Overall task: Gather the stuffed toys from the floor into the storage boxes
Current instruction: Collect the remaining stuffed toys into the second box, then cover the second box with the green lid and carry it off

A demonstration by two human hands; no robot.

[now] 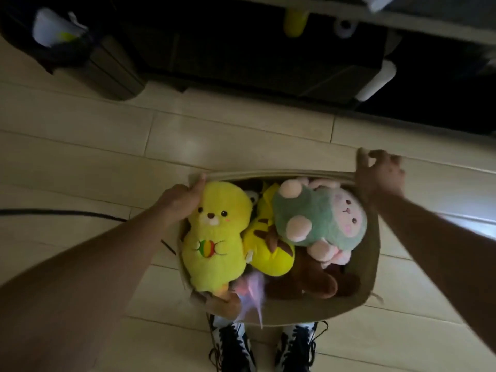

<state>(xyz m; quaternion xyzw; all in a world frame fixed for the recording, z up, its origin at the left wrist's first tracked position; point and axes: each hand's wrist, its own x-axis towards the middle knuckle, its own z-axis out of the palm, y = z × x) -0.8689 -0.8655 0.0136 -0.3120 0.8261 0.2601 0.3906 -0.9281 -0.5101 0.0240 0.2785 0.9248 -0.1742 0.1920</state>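
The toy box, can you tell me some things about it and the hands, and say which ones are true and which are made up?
1. Both hands hold the rim of the fabric storage box. True: the left hand grips the left end and the right hand the right end.
2. The box has no toys in it. False: it is packed with stuffed toys.
3. A yellow bear lies at the left side of the box. True.
4. The green-hooded plush lies on the floor outside the box. False: it sits on top of the toys inside.
5. A brown plush lies under the green-hooded one. True.
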